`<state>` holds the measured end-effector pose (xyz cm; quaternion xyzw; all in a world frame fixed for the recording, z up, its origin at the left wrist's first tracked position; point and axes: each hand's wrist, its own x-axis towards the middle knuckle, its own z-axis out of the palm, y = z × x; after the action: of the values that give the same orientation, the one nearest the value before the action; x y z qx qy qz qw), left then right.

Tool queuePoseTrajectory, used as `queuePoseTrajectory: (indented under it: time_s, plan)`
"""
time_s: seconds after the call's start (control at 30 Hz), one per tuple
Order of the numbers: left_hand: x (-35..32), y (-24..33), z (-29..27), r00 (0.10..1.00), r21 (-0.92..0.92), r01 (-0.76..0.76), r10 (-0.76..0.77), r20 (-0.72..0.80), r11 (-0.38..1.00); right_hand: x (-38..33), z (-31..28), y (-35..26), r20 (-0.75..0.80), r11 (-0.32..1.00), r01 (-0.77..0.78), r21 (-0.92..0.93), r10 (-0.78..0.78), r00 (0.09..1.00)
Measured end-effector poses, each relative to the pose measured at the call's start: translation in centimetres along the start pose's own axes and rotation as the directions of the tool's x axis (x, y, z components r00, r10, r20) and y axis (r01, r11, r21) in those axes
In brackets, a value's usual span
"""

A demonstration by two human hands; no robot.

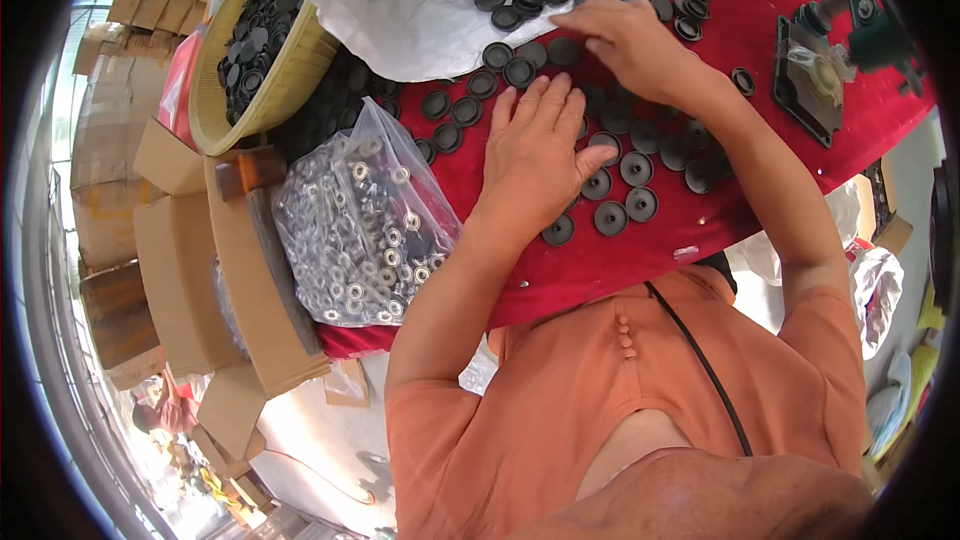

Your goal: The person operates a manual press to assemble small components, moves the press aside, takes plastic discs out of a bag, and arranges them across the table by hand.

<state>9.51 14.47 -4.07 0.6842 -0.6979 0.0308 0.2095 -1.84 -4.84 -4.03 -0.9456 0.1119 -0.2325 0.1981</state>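
Bare left hand (pixel 535 145) and bare right hand (pixel 640 48), fingers extended, among round black caps (pixel 641 205) on red cloth (pixel 570 275); at left, a clear plastic bag (pixel 335 225) of silvery ring-shaped parts (pixel 392 237) beside an open brown cardboard box (pixel 250 275).

The desk (pixel 570 278) has a bright red top, its near edge just in front of the person. Round black caps (pixel 610 218) lie loose across the middle, others heaped on a white sheet (pixel 390 35) at the far side. A clear bag (pixel 315 210) of small metal rings (pixel 392 237) sits toward the left, a dark plate (pixel 805 118) toward the right.
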Motion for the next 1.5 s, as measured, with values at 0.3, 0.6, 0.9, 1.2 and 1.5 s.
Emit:
queuePoseTrajectory:
  time_s: [0.3,0.6,0.9,1.2,1.5]
  plan:
    - [0.3,-0.8,-1.0,0.987,0.045,0.005,0.002,-0.162,0.999,0.9,1.0,-1.3,-0.063,0.976,0.022,-0.218,-0.036,0.997]
    - [0.2,-2.5,-2.1,0.943,-0.060,0.155,-0.165,-0.289,0.986,2.5,-0.7,-1.9,0.119,0.999,-0.040,-0.031,0.044,0.992]
    - [-0.5,-1.7,-2.3,0.989,0.083,0.068,-0.056,-0.136,0.994,5.2,1.5,-2.2,0.082,0.978,-0.164,0.125,0.155,0.984]
    - [-1.0,-2.9,-3.4,0.969,0.036,0.211,-0.204,-0.138,0.977,2.5,2.4,-1.5,-0.067,0.973,0.185,-0.136,-0.195,0.978]
    - [-0.9,-2.0,-3.2,0.969,0.077,0.132,-0.113,-0.219,0.988,2.3,-2.6,-2.4,0.272,0.829,-0.462,0.316,0.387,0.881]
